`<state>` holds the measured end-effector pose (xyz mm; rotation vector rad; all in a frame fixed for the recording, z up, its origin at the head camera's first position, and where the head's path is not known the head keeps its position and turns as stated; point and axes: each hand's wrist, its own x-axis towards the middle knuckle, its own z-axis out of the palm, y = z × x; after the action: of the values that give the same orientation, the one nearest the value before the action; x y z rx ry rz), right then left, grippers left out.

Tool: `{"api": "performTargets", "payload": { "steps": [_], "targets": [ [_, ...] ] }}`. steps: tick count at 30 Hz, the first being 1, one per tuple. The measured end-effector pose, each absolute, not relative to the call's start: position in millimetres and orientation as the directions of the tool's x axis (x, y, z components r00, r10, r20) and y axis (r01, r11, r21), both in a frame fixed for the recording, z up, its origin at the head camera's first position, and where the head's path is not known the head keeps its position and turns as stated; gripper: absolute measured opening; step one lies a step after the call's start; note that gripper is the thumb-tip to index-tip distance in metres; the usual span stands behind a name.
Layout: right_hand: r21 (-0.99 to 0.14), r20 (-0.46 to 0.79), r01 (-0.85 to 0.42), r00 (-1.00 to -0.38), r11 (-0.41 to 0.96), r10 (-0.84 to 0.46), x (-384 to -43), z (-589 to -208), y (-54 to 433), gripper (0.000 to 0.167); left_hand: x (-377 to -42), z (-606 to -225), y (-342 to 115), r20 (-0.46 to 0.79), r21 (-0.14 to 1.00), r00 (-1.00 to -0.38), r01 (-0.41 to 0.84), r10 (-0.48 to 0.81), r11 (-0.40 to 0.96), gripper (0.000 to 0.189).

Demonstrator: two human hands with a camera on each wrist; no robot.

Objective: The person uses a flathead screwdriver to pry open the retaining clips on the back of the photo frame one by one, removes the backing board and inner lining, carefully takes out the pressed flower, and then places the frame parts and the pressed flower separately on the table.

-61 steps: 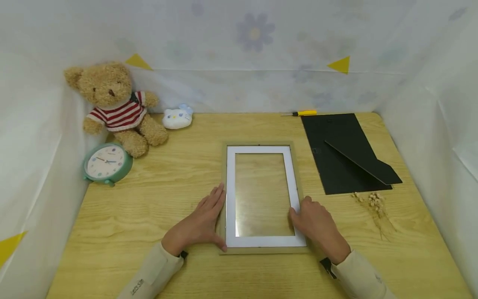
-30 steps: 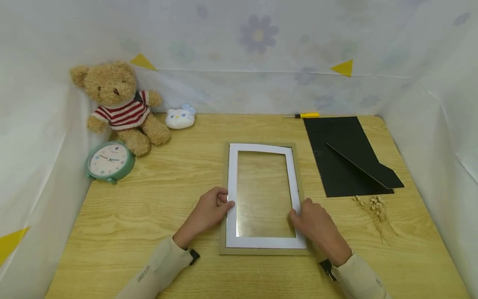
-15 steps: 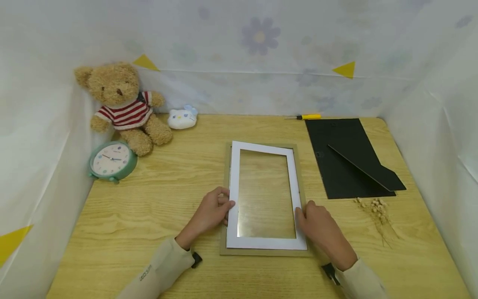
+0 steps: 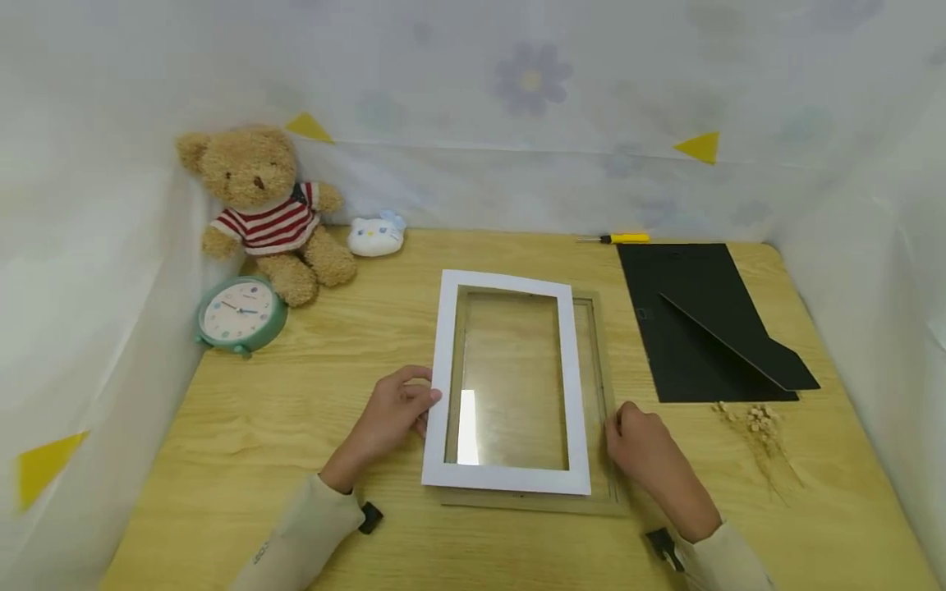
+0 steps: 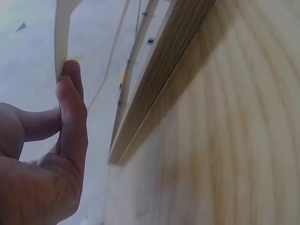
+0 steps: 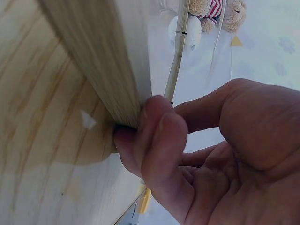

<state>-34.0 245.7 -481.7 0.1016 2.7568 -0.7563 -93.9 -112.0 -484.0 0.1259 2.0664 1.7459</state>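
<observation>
A white picture mat (image 4: 510,478) is raised over the wooden picture frame (image 4: 547,506), shifted left so the frame's right rail shows. My left hand (image 4: 390,414) pinches the mat's left strip between thumb and fingers. In the left wrist view the mat's edge (image 5: 61,37) stands apart from the frame (image 5: 159,79). A bright reflection shows through the mat's opening, on what looks like a clear pane. At the frame's lower right side, my right hand (image 4: 654,455) grips the rail; the right wrist view has curled fingers (image 6: 164,145) against the frame's side (image 6: 103,51), one fingertip at its underside.
Right of the frame lies a black backing board (image 4: 687,328) with its stand leg raised. Dried flowers (image 4: 763,423) lie in front of it, a yellow-handled screwdriver (image 4: 630,239) behind. At left are a teddy bear (image 4: 269,213), an alarm clock (image 4: 238,312) and a small plush cat (image 4: 377,236).
My left hand has pinched the mat, lifted its left side, then carried it up and left off the frame. The right thumb has moved from the mat's edge to the frame's rail.
</observation>
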Motion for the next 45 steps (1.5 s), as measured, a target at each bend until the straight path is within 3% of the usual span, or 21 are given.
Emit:
{"api": "performTargets", "payload": {
  "steps": [8, 15, 22, 26, 34, 45],
  "targets": [
    [-0.481, -0.326, 0.167, -0.945, 0.861, 0.001, -32.6, -482.6, 246.7, 0.02, -89.9, -473.7, -179.4, -0.295, 0.951, -0.93, -0.263, 0.221, 0.165, 0.042],
    [-0.482, -0.322, 0.158, -0.947, 0.862, -0.006, -32.8, -481.6, 246.1, 0.019, -82.4, -471.4, -231.0, -0.331, 0.925, -0.939, -0.302, 0.097, 0.23, 0.048],
    [-0.473, -0.324, 0.161, -0.946, 0.866, -0.001, -31.5, -479.0, 245.4, 0.02, -79.2, -483.3, -266.9, -0.326, 0.909, -0.945, -0.304, 0.03, 0.286, 0.04],
    [-0.472, -0.315, 0.15, -0.949, 0.869, -0.007, -30.9, -479.6, 245.4, 0.019, -76.6, -487.6, -278.8, -0.296, 0.909, -0.955, -0.275, 0.02, 0.313, 0.034],
    [-0.466, -0.307, 0.148, -0.952, 0.872, -0.003, -31.2, -483.0, 245.3, 0.018, -74.4, -490.0, -285.7, -0.278, 0.889, -0.959, -0.235, 0.056, 0.394, 0.045],
    [-0.46, -0.301, 0.152, -0.954, 0.875, 0.008, -30.8, -482.7, 244.7, 0.019, -66.9, -489.3, -290.4, -0.293, 0.787, -0.954, -0.201, 0.067, 0.584, 0.045]
  ]
}}
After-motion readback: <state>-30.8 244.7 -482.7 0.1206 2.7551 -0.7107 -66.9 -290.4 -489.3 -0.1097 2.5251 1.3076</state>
